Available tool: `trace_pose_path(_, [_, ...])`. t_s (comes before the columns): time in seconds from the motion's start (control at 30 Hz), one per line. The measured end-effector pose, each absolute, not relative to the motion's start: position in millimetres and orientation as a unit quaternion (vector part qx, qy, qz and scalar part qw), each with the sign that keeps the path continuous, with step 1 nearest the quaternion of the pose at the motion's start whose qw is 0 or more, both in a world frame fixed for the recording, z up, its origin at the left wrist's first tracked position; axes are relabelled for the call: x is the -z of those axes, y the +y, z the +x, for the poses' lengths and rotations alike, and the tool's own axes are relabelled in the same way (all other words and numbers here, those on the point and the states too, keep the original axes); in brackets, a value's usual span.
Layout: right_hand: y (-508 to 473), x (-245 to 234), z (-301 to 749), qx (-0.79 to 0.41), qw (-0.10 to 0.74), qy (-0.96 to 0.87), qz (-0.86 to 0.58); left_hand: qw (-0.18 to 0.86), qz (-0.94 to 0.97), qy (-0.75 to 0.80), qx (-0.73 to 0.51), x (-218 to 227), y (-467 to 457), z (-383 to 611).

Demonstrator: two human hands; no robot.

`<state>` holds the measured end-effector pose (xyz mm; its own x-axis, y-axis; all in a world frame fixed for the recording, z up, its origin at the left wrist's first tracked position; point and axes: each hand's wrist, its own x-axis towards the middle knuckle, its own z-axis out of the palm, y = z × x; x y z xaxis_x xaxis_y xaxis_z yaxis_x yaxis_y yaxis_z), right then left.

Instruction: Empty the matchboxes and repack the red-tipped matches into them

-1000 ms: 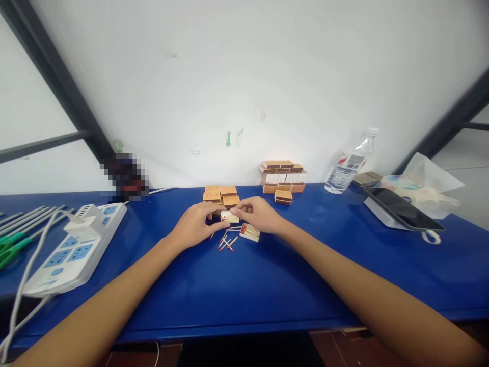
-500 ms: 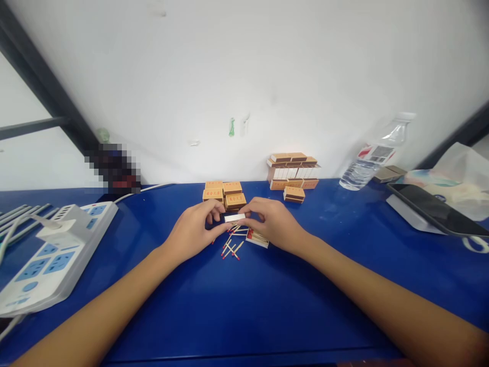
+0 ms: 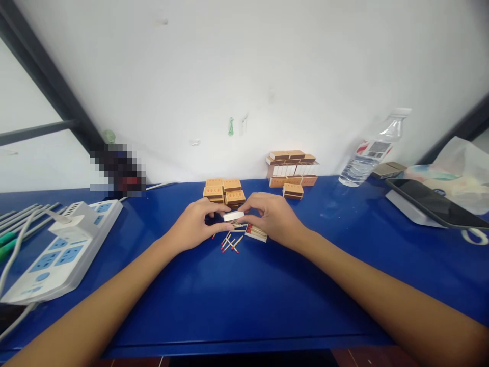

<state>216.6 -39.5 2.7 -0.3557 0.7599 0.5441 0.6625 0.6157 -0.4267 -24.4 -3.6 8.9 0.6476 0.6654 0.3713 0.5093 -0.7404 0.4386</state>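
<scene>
A small white matchbox tray (image 3: 233,216) is held up between my two hands, its long pale side facing me. My left hand (image 3: 200,223) pinches its left part with thumb and fingers. At its right end, my right hand (image 3: 274,218) grips it the same way. Loose red-tipped matches (image 3: 231,244) lie scattered on the blue table just below. An open tray of matches (image 3: 255,233) rests under my right hand, partly hidden by it. Behind the hands sit several yellow-orange matchboxes (image 3: 234,197) in low stacks.
Against the wall stands a structure of matchboxes (image 3: 293,169), with a short stack of matchboxes (image 3: 293,191) before it. A water bottle (image 3: 361,160) leans at right, near a phone (image 3: 435,204) and plastic bag (image 3: 464,173). A power strip (image 3: 63,255) occupies the left.
The tray between my fingers has tilted slightly, its right end now higher. Both hands stay close together around it. My view has shifted a little.
</scene>
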Motion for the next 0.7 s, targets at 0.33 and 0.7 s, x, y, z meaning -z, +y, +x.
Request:
trace_pose_path(0.33, [-41.4, -0.8, 215.5, -0.046, 0.395, -0.82, -0.412, 0.202, 0.85, 0.368, -0.317, -15.3, -9.8, -22.0])
trace_pose_path(0.7, [-45.2, -30.0, 256.1, -0.195, 0.137, -0.838, -0.49, 0.114, 0.796, 0.439, -0.402, -53.1, 9.2, -55.7])
